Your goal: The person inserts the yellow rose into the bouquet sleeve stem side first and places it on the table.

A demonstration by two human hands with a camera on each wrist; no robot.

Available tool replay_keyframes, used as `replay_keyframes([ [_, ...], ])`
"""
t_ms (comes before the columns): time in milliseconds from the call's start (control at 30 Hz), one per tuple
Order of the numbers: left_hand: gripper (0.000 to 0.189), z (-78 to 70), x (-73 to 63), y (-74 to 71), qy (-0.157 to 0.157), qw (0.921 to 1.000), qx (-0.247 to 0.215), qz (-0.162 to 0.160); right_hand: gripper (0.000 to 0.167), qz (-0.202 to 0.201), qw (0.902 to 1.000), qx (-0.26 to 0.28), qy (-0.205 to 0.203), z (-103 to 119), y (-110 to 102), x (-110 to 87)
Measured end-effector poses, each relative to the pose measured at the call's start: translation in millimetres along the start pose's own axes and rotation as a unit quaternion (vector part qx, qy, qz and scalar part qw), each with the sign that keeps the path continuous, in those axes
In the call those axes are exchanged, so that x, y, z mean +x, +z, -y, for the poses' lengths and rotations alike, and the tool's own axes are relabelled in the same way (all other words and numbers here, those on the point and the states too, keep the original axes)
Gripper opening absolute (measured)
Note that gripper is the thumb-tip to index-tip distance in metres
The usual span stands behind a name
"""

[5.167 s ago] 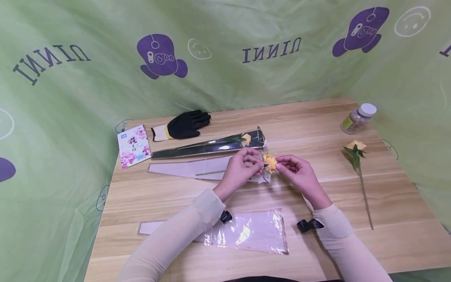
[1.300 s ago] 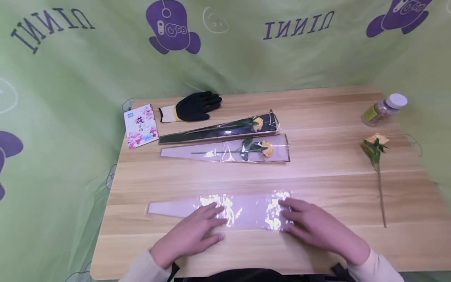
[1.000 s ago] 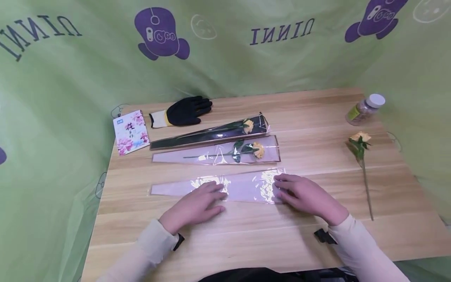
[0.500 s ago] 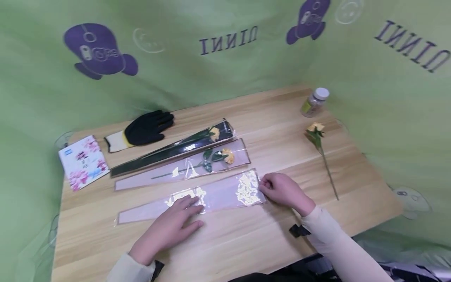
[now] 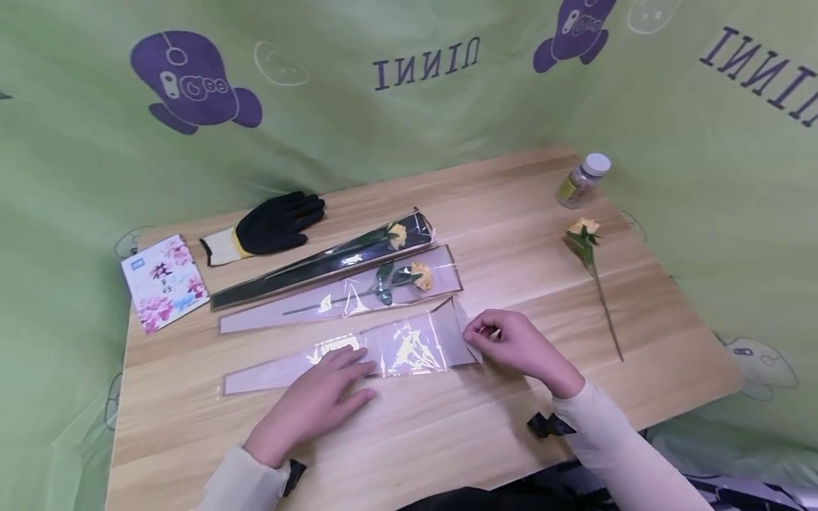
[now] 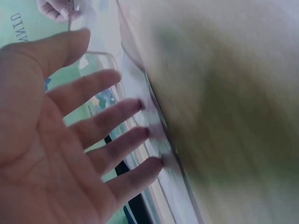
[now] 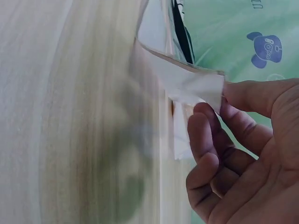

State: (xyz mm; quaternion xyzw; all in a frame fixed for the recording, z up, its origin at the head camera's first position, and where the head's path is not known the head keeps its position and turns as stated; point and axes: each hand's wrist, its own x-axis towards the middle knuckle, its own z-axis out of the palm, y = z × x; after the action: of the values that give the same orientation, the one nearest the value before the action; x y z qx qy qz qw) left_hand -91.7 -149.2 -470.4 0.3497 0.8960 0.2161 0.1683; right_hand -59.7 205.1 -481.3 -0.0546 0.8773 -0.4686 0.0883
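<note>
A flat, tapered flower sleeve [image 5: 399, 344], whitish with a clear shiny front and a brown border, lies nearest the person. My left hand [image 5: 319, 397] rests with extended fingers on its middle; the left wrist view shows those fingertips [image 6: 154, 163] touching the sleeve's edge. At the wide end, my right hand [image 5: 520, 348] pinches the sleeve's rim between thumb and forefinger. That end [image 7: 187, 84] bends up off the table in the right wrist view. Behind it lies a second whitish sleeve [image 5: 255, 319] with a yellow rose [image 5: 422, 277] inside.
A dark sleeve [image 5: 287, 280] holding another yellow rose [image 5: 397, 235] lies farther back. Beyond are a black-palmed glove [image 5: 271, 227] and a floral-printed packet [image 5: 164, 282]. To the right lie a loose yellow rose [image 5: 597, 277] and a white-capped jar [image 5: 581, 184].
Earlier both hands held a yellow rose at the middle sleeve; it now lies inside. The front sleeve was slid away from the person. My right hand then took its wide end and raised it.
</note>
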Motion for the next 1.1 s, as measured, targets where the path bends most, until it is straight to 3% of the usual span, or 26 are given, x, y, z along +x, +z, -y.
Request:
replay_keyframes([
  [100, 0.038, -8.5, 15.6, 3.4, -0.002, 0.9991, -0.021, -0.038, 0.005, -0.014, 0.9998, -0.014, 0.005, -1, -2, -7.1],
  [167, 0.03, -19.1, 30.6, 5.3, -0.005, 0.9948, -0.073, -0.072, 0.008, -0.03, 0.9991, -0.028, 0.0, -2, -3, -11.2],
  [233, 0.021, -32.1, 49.2, 8.1, -0.003, 0.9828, -0.158, -0.096, 0.008, -0.052, 0.9975, -0.046, -0.012, -2, -4, -14.1],
  [333, 0.015, -53.2, 78.7, 14.5, 0.012, 0.9573, -0.27, -0.103, 0.006, -0.078, 0.994, -0.07, -0.031, 0, -4, -16.9],
  [433, 0.018, -68.8, 104.5, 24.6, 0.029, 0.9429, -0.32, -0.089, 0.006, -0.089, 0.9903, -0.097, -0.044, 2, -2, -18.2],
  [533, 0.021, -76.6, 121.9, 34.3, 0.018, 0.9312, -0.356, -0.076, 0.009, -0.087, 0.9865, -0.129, -0.051, 6, 0, -17.9],
  [667, 0.018, -76.7, 129.8, 44.5, -0.024, 0.8994, -0.431, -0.069, 0.009, -0.071, 0.9822, -0.161, -0.066, 10, 5, -14.2],
  [733, 0.016, -75.3, 129.5, 47.4, -0.036, 0.8904, -0.449, -0.068, 0.009, -0.062, 0.9807, -0.168, -0.078, 11, 6, -11.5],
  [867, 0.015, -73.7, 127.7, 48.6, -0.044, 0.8853, -0.456, -0.081, 0.008, -0.047, 0.9816, -0.16, -0.094, 14, 4, -8.1],
  [1100, 0.015, -67.7, 119.6, 46.5, -0.075, 0.8751, -0.467, -0.102, 0.005, -0.031, 0.9894, -0.111, -0.088, 11, -2, -3.9],
])
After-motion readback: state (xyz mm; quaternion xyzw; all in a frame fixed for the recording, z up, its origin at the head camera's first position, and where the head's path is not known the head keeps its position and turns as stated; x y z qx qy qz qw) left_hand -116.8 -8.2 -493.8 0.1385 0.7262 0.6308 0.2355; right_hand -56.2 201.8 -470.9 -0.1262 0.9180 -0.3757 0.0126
